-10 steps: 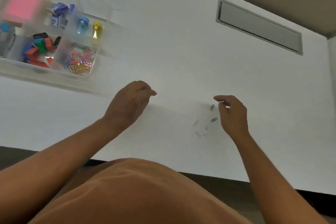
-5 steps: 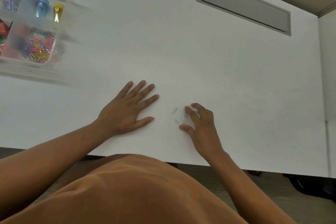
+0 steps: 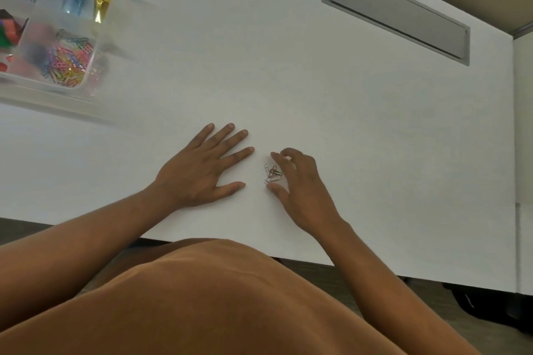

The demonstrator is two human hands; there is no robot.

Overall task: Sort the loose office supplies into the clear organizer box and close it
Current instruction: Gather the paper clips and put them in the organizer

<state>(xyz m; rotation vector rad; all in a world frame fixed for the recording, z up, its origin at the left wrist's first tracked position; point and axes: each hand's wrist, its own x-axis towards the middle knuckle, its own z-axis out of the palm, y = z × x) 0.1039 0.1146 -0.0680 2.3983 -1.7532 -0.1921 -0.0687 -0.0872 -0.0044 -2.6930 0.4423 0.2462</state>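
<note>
A small bunch of loose paper clips (image 3: 272,174) lies on the white table near its front edge. My right hand (image 3: 302,190) curls around the bunch from the right, its forefinger above and thumb below the clips, fingertips on the table. My left hand (image 3: 202,170) rests flat on the table just left of the clips, fingers spread, holding nothing. The clear organizer box (image 3: 31,78) stands open at the far left, partly cut off by the frame, with coloured paper clips (image 3: 67,59) in its near right compartment.
Other box compartments hold a blue and a yellow pin-like piece (image 3: 98,7), binder clips and coloured bits. A grey cable hatch (image 3: 398,11) is set into the table at the back right. The table's front edge runs just below my wrists.
My right hand has swept the scattered clips leftward into one tight bunch. My left hand, earlier curled, has been lying flat with fingers spread for the last half second. The view shifted right.
</note>
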